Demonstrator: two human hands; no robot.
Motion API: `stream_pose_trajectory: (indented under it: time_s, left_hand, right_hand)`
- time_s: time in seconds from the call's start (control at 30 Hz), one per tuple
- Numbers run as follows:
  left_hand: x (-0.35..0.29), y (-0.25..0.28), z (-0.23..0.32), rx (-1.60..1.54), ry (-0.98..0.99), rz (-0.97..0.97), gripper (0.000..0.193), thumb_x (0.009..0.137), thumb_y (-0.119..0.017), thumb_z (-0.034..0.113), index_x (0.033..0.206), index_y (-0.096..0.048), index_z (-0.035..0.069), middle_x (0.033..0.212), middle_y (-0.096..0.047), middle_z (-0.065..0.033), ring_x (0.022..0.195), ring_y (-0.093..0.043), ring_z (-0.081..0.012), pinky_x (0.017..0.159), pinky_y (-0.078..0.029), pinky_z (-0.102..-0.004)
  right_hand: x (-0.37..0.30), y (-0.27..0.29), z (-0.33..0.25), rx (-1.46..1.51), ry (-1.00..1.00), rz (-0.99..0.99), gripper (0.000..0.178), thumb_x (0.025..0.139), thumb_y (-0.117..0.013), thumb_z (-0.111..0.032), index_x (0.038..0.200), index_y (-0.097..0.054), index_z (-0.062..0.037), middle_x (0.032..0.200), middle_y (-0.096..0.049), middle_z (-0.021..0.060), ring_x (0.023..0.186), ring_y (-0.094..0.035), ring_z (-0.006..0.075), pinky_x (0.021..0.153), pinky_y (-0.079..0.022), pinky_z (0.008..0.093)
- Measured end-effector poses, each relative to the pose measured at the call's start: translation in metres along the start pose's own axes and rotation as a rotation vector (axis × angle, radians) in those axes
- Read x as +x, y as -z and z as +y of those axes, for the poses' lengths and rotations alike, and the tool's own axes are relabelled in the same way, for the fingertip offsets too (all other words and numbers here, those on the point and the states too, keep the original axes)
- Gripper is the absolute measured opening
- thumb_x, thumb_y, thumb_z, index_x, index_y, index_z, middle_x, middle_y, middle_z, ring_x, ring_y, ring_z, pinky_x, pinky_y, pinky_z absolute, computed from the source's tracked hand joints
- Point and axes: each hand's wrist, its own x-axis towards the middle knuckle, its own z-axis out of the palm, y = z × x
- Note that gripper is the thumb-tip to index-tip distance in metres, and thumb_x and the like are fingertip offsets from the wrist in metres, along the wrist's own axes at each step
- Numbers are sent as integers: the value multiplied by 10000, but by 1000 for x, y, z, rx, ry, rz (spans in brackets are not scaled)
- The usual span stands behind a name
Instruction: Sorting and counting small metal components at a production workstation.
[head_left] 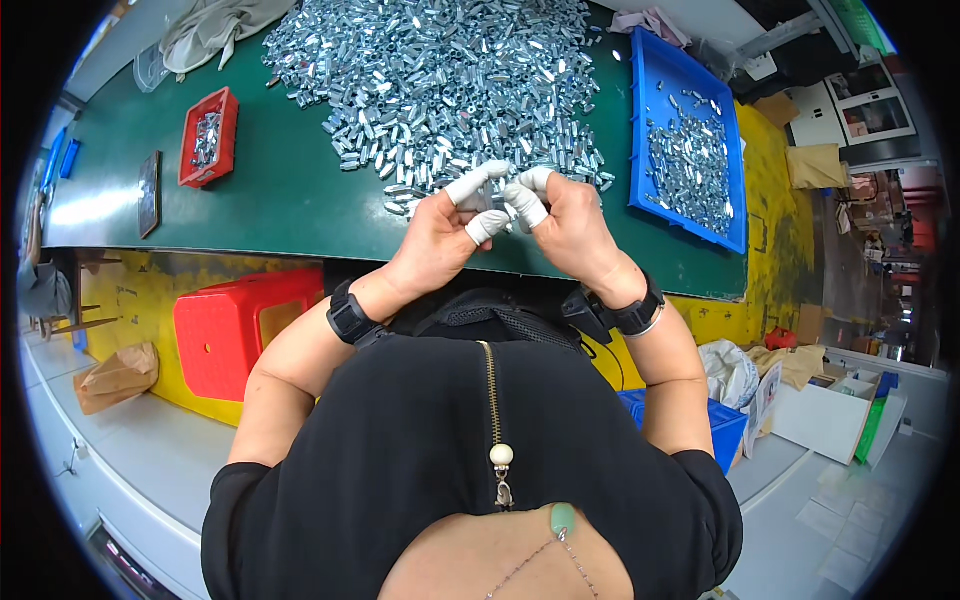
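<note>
A small silvery metal part [503, 203] sits pinched between the two hands just above the near edge of the green table [290, 190], mostly hidden by the fingertips, so its exact shape cannot be told; it looks like one of the short hex-sided metal sleeves from the heap beyond. Judging by that kind, it should be stiff, hard, light singly and rather slick, so the surest hold is across its flat sides with the fingertips, not on its ends.

The left hand [440, 240] is curled shut, thumb and forefinger in white finger cots [487, 225] closing on the part from the 9 o'clock side. The right hand [565, 225] is likewise closed, its cot-covered fingertips meeting the part from 3 o'clock. Both wrists wear black bands.

At 12 o'clock from the hands, touching distance away, spreads the big heap of zinc-bright sleeves [450, 80]. At 2 o'clock lies a blue tray [645, 120] with a thinner scatter of the same parts. At 10 o'clock, well apart, stands a small red bin [225, 110] holding a few pieces, with a dark flat slab [149, 193] just beside it. At 8 o'clock, below the table, is a red plastic stool [225, 335], and a brown paper bag [118, 375] farther left.
</note>
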Motion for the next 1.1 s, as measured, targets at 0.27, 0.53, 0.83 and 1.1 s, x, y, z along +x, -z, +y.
stream_pose_trajectory:
  time_s: [0.27, 0.53, 0.83, 1.1]
  left_hand:
    - [20, 3, 11, 35, 1, -79, 393, 896, -537, 162, 1253, -434, 36, 864, -572, -34, 624, -501, -73, 579, -429, -221]
    - [10, 56, 6, -85, 199, 279, 382, 917, -501, 239, 1229, -427, 32, 790, -556, -36, 570, -439, -60, 539, -391, -205]
    - [3, 52, 8, -34, 146, 216, 379, 918, -481, 181, 1255, -406, 27, 794, -577, -48, 579, -455, -60, 544, -393, -202]
    - [2, 50, 4, -115, 226, 165, 422, 918, -491, 311, 1205, -454, 4, 770, -572, -45, 562, -462, -66, 530, -391, -198]
  right_hand:
    - [-11, 5, 11, 745, -418, -126, 126, 870, -561, -165, 899, -545, -44, 695, -560, 58, 593, -536, 116, 556, -443, 265]
    - [-12, 96, 119, -540, -96, 635, 135, 822, -582, -137, 926, -570, -51, 754, -602, 121, 685, -590, 286, 645, -470, 373]
    - [35, 38, 150, -885, -314, 29, 162, 763, -602, -141, 909, -618, -73, 851, -612, 174, 771, -600, 365, 669, -478, 413]
    - [47, 0, 55, -2, -94, 195, 134, 789, -580, 9, 917, -612, -15, 959, -594, 103, 837, -603, 173, 714, -485, 279]
